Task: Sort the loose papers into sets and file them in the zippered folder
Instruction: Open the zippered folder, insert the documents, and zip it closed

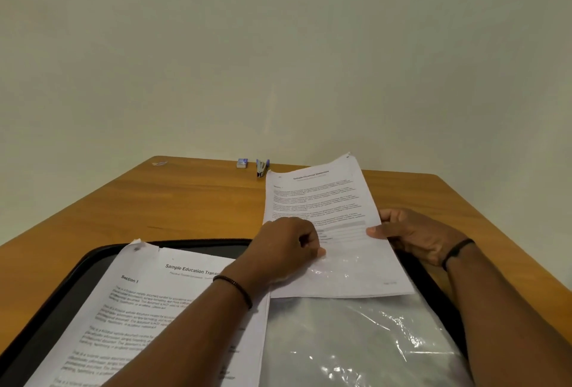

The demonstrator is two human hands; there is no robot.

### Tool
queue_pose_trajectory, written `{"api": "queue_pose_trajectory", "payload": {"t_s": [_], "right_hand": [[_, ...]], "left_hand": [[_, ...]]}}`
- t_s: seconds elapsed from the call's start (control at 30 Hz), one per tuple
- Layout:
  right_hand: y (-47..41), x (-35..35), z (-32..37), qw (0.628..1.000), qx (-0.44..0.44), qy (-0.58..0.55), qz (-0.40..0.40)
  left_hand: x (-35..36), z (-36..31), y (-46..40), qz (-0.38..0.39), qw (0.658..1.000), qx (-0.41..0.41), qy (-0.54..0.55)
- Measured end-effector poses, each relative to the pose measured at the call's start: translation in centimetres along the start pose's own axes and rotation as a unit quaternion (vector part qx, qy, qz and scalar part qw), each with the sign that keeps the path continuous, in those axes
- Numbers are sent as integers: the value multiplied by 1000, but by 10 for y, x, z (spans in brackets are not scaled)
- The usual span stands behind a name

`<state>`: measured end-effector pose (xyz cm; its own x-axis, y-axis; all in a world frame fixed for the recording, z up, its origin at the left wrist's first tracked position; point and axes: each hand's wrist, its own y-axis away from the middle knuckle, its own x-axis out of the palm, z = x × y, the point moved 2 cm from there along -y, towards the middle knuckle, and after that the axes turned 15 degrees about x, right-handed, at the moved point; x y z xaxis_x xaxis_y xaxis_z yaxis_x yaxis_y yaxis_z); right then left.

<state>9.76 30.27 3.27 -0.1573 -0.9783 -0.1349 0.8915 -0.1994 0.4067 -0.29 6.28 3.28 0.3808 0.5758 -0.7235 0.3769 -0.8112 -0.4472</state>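
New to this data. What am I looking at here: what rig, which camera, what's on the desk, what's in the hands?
No robot here: a person works with bare hands, filmed by one wide-angle camera on their head looking down, so the arms enter from the bottom edge.

On the wooden table lies an open black zippered folder. An education transcript set rests on its left side; a clear plastic sleeve is on its right.

The right hand grips a financial statement set by its right edge, thumb on top. The left hand pinches near the sleeve's top edge, where the set appears to be going in.

At the far edge sit a stapler and a small box.
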Motion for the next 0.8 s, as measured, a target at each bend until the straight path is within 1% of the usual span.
{"api": "queue_pose_trajectory", "payload": {"t_s": [0.07,0.23,0.3,0.37,0.53,0.67,0.73,0.8], "right_hand": [[-1,2,2,1000,7,7,-22],[-9,13,9,988,11,-31,-149],[-10,13,9,983,9,-31,-181],[-9,11,9,984,7,-23,-178],[0,-4,2,997,28,-14,-66],[6,-8,2,999,37,-4,-25],[5,-1,5,998,30,7,-55],[-3,7,9,991,16,18,-129]], "left_hand": [[3,-1,-1,-6,1000,-8,16],[9,-2,-6,20,1000,-18,-9],[10,-3,-7,18,1000,-17,-14],[10,-3,-7,12,999,-11,-27],[8,-9,-8,-15,999,9,-41],[7,-12,-8,-35,999,12,-37],[8,-11,-8,-25,999,11,-36],[9,-10,-9,-4,999,14,-42]]}}
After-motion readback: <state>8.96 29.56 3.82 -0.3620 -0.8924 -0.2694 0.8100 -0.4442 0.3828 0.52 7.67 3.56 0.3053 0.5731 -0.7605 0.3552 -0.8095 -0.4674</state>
